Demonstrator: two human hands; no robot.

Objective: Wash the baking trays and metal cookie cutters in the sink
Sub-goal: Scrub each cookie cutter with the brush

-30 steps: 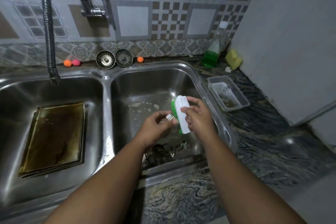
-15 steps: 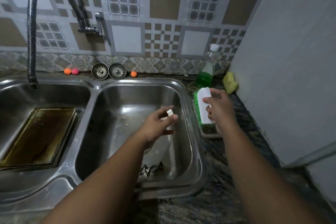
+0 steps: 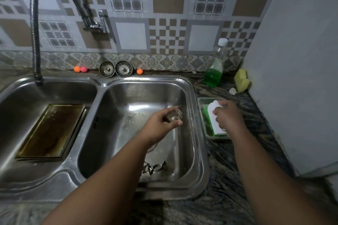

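Pinching a cutter (image 3: 174, 115) between thumb and fingertips, the left hand (image 3: 161, 124) hangs over the right basin of the sink (image 3: 198, 151). The cutter is a small metal ring with a wavy edge, and it is held above the basin floor without touching it. Below this hand, near the front wall of the basin, more cutters (image 3: 153, 168) lie in a loose heap, partly hidden by the left forearm. Far to the left of the hand, the trays (image 3: 53, 129) lie stacked flat in the other basin, brown and stained. Above them the faucet hose (image 3: 35, 42) curves down, and its tip is over the back edge of that basin.

The right hand (image 3: 228, 117) is beyond the right rim of the sink, its fingers curled on a brush (image 3: 214, 115) with a white back and green bristles. The brush sits inside a clear tub (image 3: 210, 135) on the dark counter (image 3: 225, 179), and the hand covers its right side. Behind this hand stands a bottle (image 3: 214, 71) with green liquid and a white cap, and a yellow sponge (image 3: 241, 80) is just right of the bottle, near the grey wall.

Behind the left hand, on the ledge by the tiles, two strainers (image 3: 107, 69) lean side by side. Small orange and pink balls (image 3: 80, 69) lie left of them, and one more orange ball (image 3: 139, 71) lies to their right.
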